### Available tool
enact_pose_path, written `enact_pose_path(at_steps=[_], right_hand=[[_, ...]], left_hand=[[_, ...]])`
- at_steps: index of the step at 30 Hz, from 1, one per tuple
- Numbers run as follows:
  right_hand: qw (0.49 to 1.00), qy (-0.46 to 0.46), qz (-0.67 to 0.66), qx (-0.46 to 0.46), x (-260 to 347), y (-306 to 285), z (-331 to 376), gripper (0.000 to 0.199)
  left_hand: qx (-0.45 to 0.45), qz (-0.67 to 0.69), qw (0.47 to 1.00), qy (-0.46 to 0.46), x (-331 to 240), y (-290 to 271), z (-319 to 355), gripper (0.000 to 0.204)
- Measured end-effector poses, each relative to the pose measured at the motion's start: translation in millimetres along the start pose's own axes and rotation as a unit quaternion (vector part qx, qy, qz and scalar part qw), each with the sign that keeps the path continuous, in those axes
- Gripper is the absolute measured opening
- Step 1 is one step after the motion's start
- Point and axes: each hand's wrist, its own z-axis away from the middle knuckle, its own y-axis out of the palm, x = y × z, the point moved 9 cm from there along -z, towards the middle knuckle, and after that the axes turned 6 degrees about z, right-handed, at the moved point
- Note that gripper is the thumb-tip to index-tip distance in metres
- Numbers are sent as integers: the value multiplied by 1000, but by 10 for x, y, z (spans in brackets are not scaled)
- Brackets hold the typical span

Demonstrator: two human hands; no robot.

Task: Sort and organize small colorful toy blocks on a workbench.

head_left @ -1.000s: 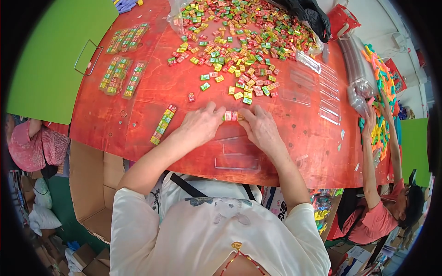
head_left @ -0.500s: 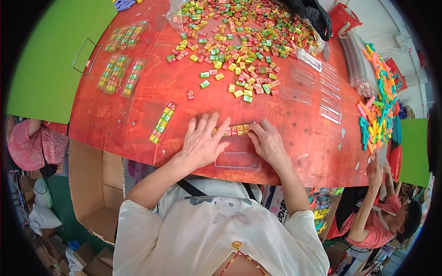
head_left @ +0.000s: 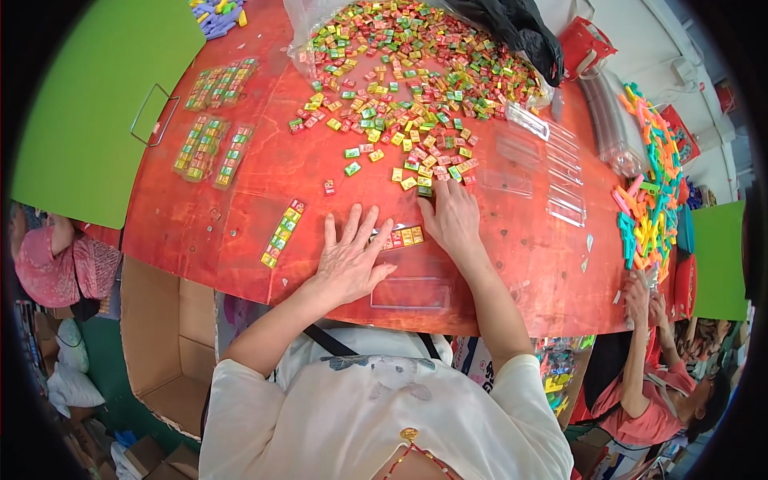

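Note:
A short row of small red and yellow boxes (head_left: pixel 406 238) lies on the red table in front of me. My left hand (head_left: pixel 349 258) rests spread over the row's left end, partly hiding it. Beyond the row's right end, my right hand (head_left: pixel 454 218) reaches to the near edge of a heap of loose small boxes (head_left: pixel 432 88). Its thumb and forefinger are apart beside a green box (head_left: pixel 424 191); whether they touch it is unclear. Nearer to me lies a clear plastic tray (head_left: pixel 410 294). Another row of boxes (head_left: pixel 282 232) lies left of my left hand.
Filled clear packs (head_left: pixel 200 148) lie at the left, more clear trays (head_left: pixel 566 180) at the right. A black bag (head_left: pixel 520 36) borders the heap. Colourful plastic pieces (head_left: pixel 652 184) cover the right edge, where a co-worker's hands (head_left: pixel 644 300) work. A cardboard box (head_left: pixel 172 344) stands below left.
My right hand has left the row's right end and moved away from me to the loose boxes. The left hand stays near the row, its fingers more spread.

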Motion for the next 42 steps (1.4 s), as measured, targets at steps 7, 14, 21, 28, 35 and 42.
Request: enact_pose_path(at_steps=[7,14,21,28,35,42], right_hand=[[1000,0,-2,25,-78,22,83,15],[997,-11,-34,66,123,-129,427,10],[995,-62,54,48,251,-113,435,16],[994,5,-22,108,25,0,334,17],[989,-32,-91,114,190,-18,321,27],[992,-7,-96,88,251,155,223,33]], left_hand=[[-58,34,995,78,-238,-153,-218,67],[-131,66,981,130,-226,-37,-279,38],[-144,92,974,147,-236,-77,-262,36],[-147,224,957,114,-125,-234,-351,45],[-108,640,761,-4,393,-290,-455,46],[-143,38,983,110,-23,-165,-273,49]])
